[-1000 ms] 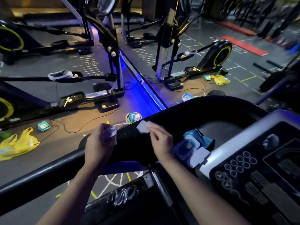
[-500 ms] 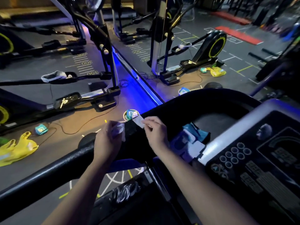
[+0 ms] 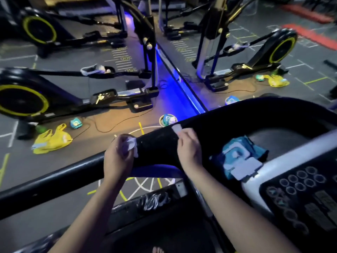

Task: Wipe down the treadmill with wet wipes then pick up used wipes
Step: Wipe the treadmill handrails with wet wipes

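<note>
The treadmill's handrail (image 3: 156, 148) looks mid-wipe: a flat wipe (image 3: 176, 128) lies on its far edge, pinched by the right grip (image 3: 189, 148), while the left grip (image 3: 118, 157) curls round a crumpled wipe (image 3: 130, 145) pressed to the rail. The wipe pack (image 3: 240, 157) lies at the console's (image 3: 300, 198) left edge. I judge the console and the pick-up of used wipes are left.

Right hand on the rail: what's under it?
A white wipe pokes out past the right hand, held against the black rail. The rest of the wipe is hidden beneath the hand.
</note>
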`<state>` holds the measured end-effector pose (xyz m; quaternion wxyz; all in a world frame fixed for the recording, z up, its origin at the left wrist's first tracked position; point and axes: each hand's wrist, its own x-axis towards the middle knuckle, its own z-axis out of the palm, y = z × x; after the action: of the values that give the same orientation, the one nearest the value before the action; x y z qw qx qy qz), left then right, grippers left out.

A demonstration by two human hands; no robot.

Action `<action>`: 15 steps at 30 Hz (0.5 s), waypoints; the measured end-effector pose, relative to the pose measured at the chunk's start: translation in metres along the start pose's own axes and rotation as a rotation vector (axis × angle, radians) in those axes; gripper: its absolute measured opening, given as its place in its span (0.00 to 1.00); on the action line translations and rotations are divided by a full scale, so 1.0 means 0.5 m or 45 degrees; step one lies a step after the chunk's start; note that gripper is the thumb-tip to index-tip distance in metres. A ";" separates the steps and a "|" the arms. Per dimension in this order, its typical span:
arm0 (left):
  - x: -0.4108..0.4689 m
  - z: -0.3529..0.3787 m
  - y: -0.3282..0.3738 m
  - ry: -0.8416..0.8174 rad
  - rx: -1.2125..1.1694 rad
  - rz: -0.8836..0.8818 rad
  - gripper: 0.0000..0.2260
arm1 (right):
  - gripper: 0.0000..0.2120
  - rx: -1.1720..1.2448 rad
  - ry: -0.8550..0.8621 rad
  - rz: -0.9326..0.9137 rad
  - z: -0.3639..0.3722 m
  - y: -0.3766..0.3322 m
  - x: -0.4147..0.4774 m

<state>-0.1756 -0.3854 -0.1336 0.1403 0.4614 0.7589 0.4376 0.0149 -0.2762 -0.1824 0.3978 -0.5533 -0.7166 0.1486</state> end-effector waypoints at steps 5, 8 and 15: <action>-0.019 -0.067 -0.060 0.099 0.028 -0.156 0.09 | 0.12 0.025 -0.630 0.004 0.074 -0.053 -0.116; -0.035 -0.102 -0.071 0.157 -0.010 -0.161 0.11 | 0.13 0.160 -0.650 -0.098 0.056 -0.053 -0.146; -0.067 -0.148 -0.113 0.211 0.037 -0.237 0.11 | 0.15 0.014 0.204 0.137 -0.051 0.005 -0.005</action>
<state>-0.2358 -0.4631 -0.1420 0.1102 0.3532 0.8136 0.4485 0.0356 -0.2836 -0.1686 0.4484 -0.5989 -0.6508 0.1291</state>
